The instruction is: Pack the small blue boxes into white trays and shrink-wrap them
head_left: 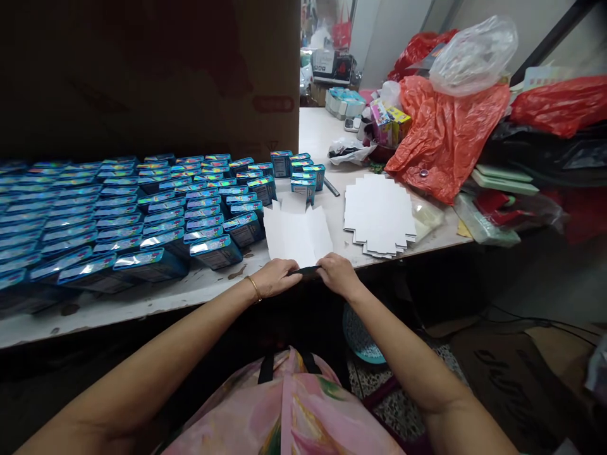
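A white die-cut box blank [296,230] lies partly folded at the table's front edge, its side flaps raised. My left hand [275,277] grips its near edge on the left, fingers closed around a flap with a dark outer face. On the same near edge, to the right, my right hand [337,273] pinches the flap between thumb and fingers. Right of the blank is a stack of flat white box blanks [379,215]. To the left, rows of small blue boxes with shiny tops [215,251] stand close together.
A large brown carton [190,76] walls off the back left. Red plastic bags [436,133] and a clear bag [474,57] pile up at the right. A dark flat strip [331,187] lies behind the blank. Below the table sits a blue round container [363,335].
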